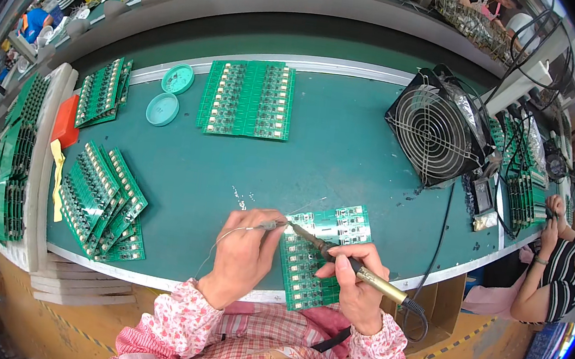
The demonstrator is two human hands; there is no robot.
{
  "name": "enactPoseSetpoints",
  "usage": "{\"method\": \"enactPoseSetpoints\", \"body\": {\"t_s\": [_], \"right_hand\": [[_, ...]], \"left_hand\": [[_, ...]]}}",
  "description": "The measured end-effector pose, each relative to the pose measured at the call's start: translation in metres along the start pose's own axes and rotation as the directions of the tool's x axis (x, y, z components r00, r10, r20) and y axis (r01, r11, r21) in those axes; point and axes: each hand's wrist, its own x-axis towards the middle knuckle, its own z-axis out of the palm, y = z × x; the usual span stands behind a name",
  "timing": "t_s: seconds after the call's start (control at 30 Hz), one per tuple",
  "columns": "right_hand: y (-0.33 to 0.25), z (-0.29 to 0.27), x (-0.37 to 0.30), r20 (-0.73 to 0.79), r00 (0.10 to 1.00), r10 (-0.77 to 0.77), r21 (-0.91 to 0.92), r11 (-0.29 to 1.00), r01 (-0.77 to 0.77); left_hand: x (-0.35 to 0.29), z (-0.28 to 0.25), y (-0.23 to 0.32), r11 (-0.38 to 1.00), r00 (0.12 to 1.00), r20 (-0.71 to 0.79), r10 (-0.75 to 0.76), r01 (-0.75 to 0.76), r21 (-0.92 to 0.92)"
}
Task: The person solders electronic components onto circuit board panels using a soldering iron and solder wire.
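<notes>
A green circuit board panel (305,275) with rows of small parts lies at the table's front edge, partly over it. My right hand (358,290) grips a soldering iron (382,284) with a gold-coloured handle, its tip angled left toward the panel's upper left corner. My left hand (242,254) is closed just left of the panel, pinching a thin solder wire (230,231). The wire's end meets the iron's tip at the corner, where exact contact is too small to make out.
A black fan (431,135) stands at the back right. Stacked panels lie at the back (248,100) and left (104,198). Two turquoise lids (162,109) sit between, near a red box (66,121). The iron's cable (421,315) hangs at right; a co-worker (552,281) sits beyond.
</notes>
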Motion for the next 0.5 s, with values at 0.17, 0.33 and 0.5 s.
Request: {"method": "enactPoseSetpoints", "body": {"t_s": [0.17, 0.33, 0.5], "right_hand": [[0.001, -0.002, 0.0, 0.033, 0.999, -0.006, -0.054, 0.998, 0.008], [0.003, -0.003, 0.0, 0.038, 0.999, -0.01, -0.053, 0.999, 0.012], [0.01, -0.005, 0.0, 0.103, 0.984, -0.146, -0.138, 0.977, 0.159]], "left_hand": [[0.0, 0.0, -0.001, 1.0, 1.0, -0.002, 0.012, -0.012, -0.004], [-0.001, 0.0, 0.0, 1.0, 1.0, -0.006, 0.007, -0.007, -0.004], [0.001, 0.0, -0.001, 1.0, 1.0, -0.002, 0.023, -0.023, -0.013]]}}
